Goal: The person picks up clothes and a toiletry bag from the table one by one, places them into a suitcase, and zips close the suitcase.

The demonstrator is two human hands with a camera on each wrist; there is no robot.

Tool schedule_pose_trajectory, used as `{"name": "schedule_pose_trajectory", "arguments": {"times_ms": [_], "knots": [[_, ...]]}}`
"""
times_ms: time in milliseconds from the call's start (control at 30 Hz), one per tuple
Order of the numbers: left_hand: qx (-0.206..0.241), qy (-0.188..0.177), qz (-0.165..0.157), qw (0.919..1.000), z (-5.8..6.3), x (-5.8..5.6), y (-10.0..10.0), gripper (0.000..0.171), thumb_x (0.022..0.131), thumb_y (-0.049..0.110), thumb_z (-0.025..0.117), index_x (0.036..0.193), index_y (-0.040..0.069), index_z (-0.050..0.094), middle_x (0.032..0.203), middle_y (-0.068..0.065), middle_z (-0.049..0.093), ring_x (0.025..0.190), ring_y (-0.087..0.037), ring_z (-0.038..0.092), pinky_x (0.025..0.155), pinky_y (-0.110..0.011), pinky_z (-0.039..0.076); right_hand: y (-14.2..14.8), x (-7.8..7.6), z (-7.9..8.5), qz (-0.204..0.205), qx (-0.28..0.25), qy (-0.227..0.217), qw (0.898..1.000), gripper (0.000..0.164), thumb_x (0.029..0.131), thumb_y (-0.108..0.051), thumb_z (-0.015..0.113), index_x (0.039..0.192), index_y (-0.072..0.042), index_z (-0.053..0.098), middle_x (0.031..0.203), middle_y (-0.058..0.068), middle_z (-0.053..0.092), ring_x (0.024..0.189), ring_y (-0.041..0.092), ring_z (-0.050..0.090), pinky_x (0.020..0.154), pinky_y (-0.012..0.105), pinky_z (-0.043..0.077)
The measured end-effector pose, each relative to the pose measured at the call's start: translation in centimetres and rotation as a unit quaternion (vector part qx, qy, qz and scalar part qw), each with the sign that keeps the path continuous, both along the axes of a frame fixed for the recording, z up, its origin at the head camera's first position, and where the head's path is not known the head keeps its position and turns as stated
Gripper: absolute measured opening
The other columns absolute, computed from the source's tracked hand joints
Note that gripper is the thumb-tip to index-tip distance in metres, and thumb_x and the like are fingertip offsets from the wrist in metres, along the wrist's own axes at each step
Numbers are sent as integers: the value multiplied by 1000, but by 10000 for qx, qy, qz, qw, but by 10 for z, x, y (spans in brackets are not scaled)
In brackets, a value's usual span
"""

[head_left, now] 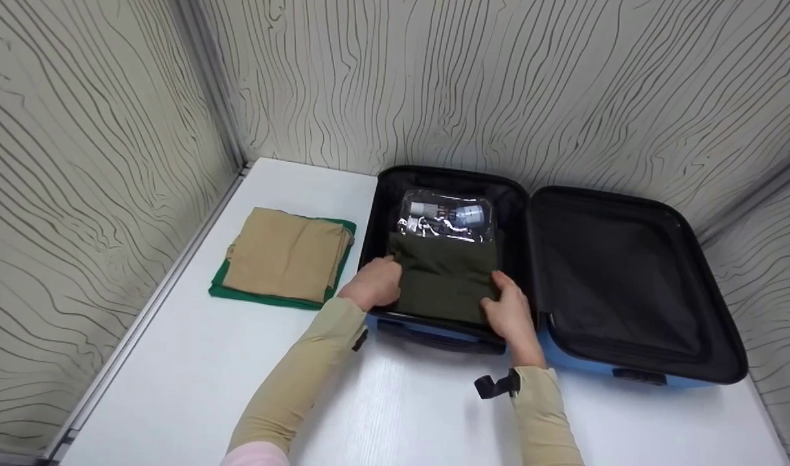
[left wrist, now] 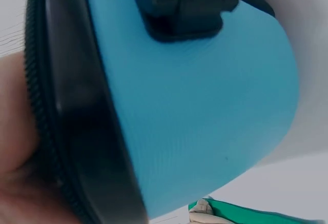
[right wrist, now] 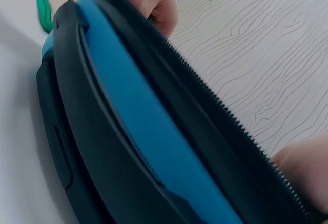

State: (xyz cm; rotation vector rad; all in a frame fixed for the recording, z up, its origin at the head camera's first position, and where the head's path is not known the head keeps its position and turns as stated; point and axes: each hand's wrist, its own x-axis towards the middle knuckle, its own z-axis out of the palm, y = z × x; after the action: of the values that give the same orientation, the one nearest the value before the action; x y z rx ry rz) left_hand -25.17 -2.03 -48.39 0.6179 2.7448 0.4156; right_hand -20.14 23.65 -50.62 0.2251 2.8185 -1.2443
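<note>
A folded dark olive-green garment (head_left: 443, 278) lies in the left half of an open blue suitcase (head_left: 411, 327). My left hand (head_left: 377, 283) holds its left edge, fingers curled down at the cloth. At the right edge, my right hand (head_left: 508, 309) grips the fabric with thumb and fingers; some fingertips are hidden in both cases. Beyond the garment, a clear pouch (head_left: 447, 215) with small bottles sits partly covered by it. The left wrist view mostly shows the suitcase's blue side (left wrist: 205, 101); in the right wrist view, its zipper edge (right wrist: 215, 98) hides the garment.
Left of the suitcase, a folded tan garment (head_left: 285, 255) lies on a folded green one (head_left: 252, 298), both on the white table (head_left: 382, 401). The suitcase's black-lined other half (head_left: 618, 272) lies opened to the right. A patterned wall (head_left: 434, 84) stands behind.
</note>
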Motion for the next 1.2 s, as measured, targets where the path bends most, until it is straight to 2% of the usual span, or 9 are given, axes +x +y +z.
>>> {"name": "schedule_pose_trajectory", "arguments": {"times_ms": [133,400,533,633,733,867,967,1067,1200], "knots": [[-22,128,-45,9999,-1,1,0,16,96,6,64,100,-3,76,129,-21,64,116,-35,61,98,-42,49,-1,0,-1,53,51,-78,9999,63,95,3,55,154,9,33,160,26,28,148,41,23,119,51,20],[-36,488,-47,9988,-6,4,-1,34,95,8,65,127,-1,67,123,-20,62,110,-35,62,93,-44,52,-3,-1,-3,-63,148,58,9999,66,94,-4,60,154,6,35,159,27,30,146,43,26,117,52,23],[67,447,31,9990,-7,3,-1,44,95,9,64,138,-1,60,140,-21,54,125,-37,54,103,-44,45,-4,-1,-3,-99,216,165,9996,67,95,-9,64,153,7,36,157,29,33,145,44,29,117,52,24],[344,202,235,9989,-6,3,-1,52,97,11,63,147,0,52,155,-21,40,139,-37,42,111,-43,37,-4,0,-3,-106,240,243,9994,68,96,-15,66,153,6,37,156,29,34,144,44,30,116,52,25],[735,-7,397,9965,-3,4,-2,54,99,14,62,150,1,47,161,-21,31,145,-36,33,115,-44,31,-5,2,-2,-140,135,273,9994,70,98,-23,65,155,4,36,157,27,33,144,43,30,116,53,26],[1285,-86,459,9906,-1,5,-8,52,100,15,60,150,4,48,160,-20,33,145,-34,35,115,-45,31,-6,3,-2,-309,-95,403,9987,67,100,-30,64,155,-1,38,157,23,35,145,39,31,116,52,26],[1757,10,527,9830,4,7,-15,49,101,15,60,148,6,50,158,-17,37,143,-31,38,114,-43,33,-8,4,-2,-491,-212,679,9963,62,100,-30,65,152,-3,45,154,21,41,142,36,36,114,50,29],[2248,260,585,9723,11,10,-23,47,101,15,61,146,6,52,155,-15,42,141,-27,41,113,-40,34,-10,5,-1,-684,-333,1014,9919,56,100,-29,66,148,-4,51,149,19,48,137,34,43,111,48,34],[2656,678,593,9599,19,12,-34,45,101,14,62,144,4,54,149,-13,49,138,-23,44,112,-35,35,-11,6,1,-812,-451,1242,9879,52,101,-27,66,146,-4,54,146,18,51,132,33,47,108,48,38]]}}
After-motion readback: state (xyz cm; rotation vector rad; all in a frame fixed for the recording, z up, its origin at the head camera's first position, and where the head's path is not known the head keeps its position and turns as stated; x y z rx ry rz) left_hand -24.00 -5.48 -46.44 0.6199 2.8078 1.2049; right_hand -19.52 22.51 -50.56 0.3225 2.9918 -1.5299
